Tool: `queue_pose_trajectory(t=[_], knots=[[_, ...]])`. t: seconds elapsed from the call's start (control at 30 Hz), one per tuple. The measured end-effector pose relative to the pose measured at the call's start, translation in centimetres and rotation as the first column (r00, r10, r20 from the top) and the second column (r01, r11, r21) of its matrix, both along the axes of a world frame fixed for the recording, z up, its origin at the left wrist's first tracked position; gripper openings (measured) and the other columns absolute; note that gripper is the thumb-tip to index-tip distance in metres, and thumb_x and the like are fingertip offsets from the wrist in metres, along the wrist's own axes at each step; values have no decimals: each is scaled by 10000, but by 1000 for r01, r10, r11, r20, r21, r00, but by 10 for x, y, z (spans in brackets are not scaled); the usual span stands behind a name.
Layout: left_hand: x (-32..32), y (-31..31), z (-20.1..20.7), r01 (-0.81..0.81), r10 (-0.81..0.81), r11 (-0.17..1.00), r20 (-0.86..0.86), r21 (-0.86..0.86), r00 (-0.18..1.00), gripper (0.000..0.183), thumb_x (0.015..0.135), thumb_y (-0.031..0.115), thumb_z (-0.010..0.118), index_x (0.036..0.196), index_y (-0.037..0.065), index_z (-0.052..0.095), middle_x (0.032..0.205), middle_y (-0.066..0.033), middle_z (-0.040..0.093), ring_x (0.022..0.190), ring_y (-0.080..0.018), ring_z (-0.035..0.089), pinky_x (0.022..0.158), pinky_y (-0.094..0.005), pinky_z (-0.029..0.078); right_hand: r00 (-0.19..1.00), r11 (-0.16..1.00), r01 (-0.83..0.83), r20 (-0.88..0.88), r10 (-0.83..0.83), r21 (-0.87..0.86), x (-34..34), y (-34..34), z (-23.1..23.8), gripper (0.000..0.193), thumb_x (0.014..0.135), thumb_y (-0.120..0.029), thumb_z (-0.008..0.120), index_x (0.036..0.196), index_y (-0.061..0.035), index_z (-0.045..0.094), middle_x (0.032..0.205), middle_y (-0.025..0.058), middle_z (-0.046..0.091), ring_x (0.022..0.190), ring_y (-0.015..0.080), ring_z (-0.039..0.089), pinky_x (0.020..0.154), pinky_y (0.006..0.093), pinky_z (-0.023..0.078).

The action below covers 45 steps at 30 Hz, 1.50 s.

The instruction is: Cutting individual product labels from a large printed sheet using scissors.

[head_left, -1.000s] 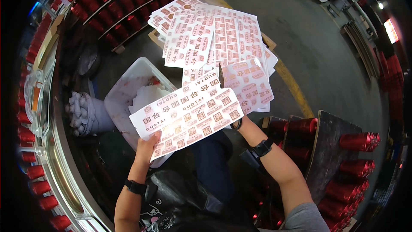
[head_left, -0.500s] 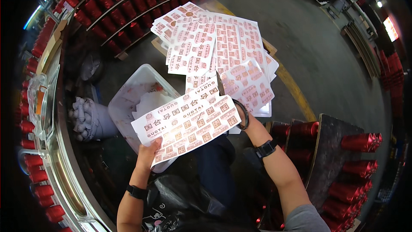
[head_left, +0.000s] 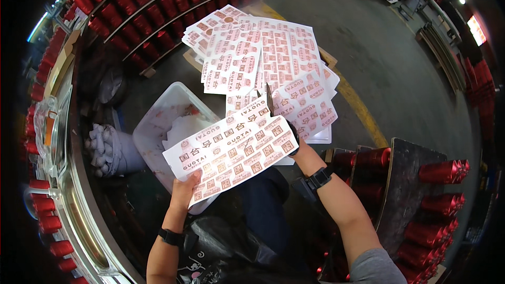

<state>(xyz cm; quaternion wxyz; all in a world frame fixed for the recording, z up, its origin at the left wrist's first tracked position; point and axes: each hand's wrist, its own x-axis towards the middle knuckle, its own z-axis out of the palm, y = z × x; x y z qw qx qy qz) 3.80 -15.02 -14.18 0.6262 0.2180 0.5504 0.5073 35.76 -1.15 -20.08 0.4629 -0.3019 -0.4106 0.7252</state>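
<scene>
The brown-printed, white rectangular paper sheet (head_left: 231, 152) spans mid-frame, likely light, bendy and crease-prone, best held by its margins. The left hand (head_left: 185, 186) pinches its left edge; the right hand (head_left: 300, 151) hides its fingers behind, grip untellable. Dark-bladed metal scissors (head_left: 270, 101) show above.

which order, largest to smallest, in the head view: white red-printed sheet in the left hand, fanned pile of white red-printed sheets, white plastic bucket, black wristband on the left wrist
1. Fanned pile of white red-printed sheets
2. White red-printed sheet in the left hand
3. White plastic bucket
4. Black left wristband
</scene>
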Motion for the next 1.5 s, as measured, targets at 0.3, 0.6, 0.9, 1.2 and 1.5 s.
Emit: queue_pose_trajectory(t=[0.3, 0.6, 0.9, 1.2, 1.5], knots=[[19, 15, 2, -51, 49, 998, 34, 47, 998, 404, 912, 12, 558, 1298, -50, 456, 1201, -147, 591, 1034, -222, 623, 875, -332, 535, 994, 996, 85, 76, -84, -15, -21, 15, 11, 346, 879, -176, 648, 1174, -21, 556, 1097, 75, 635, 978, 145, 593, 796, 297, 514], [23, 30, -8, -39, 37, 999, 60, 25, 998, 437, 938, 67, 535, 1332, -56, 391, 1180, -158, 594, 997, -212, 639, 839, -338, 560, 968, 944, 162, 138, -208, 287, -7, 27, -4, 301, 904, -221, 626, 1115, -16, 564, 1024, 78, 642, 909, 141, 607, 711, 289, 522], [62, 37, 22, 0, 1, 1000, 116, -3, 993, 388, 901, 74, 624, 1242, -57, 495, 1142, -122, 611, 950, -178, 627, 851, -311, 525, 900, 908, 299, -230, -371, -295, 14, -74, 76, 445, 930, -255, 548, 1291, -34, 410, 1120, 161, 593, 984, 261, 615, 833, 400, 517], [186, 32, 19, 465, -478, 877, 128, 118, 869, 531, 852, 125, 707, 1307, -16, 473, 1229, -106, 596, 1070, -192, 595, 922, -336, 493, 571, 569, 820, 15, -821, -67, 117, -112, 73, 333, 706, -73, 633, 1027, -17, 569, 761, 15, 577, 454, 73, 462, 354, 186, 277], [151, 109, -12, 437, -463, 869, -71, -231, 884, 486, 895, 289, 658, 1243, 14, 460, 1082, -99, 605, 935, -188, 608, 787, -299, 527, 735, 729, 649, -68, -675, -218, 162, -136, 86, 668, 711, -57, 537, 1350, 53, 377, 1290, 180, 514, 1190, 315, 516, 1016, 394, 410]])
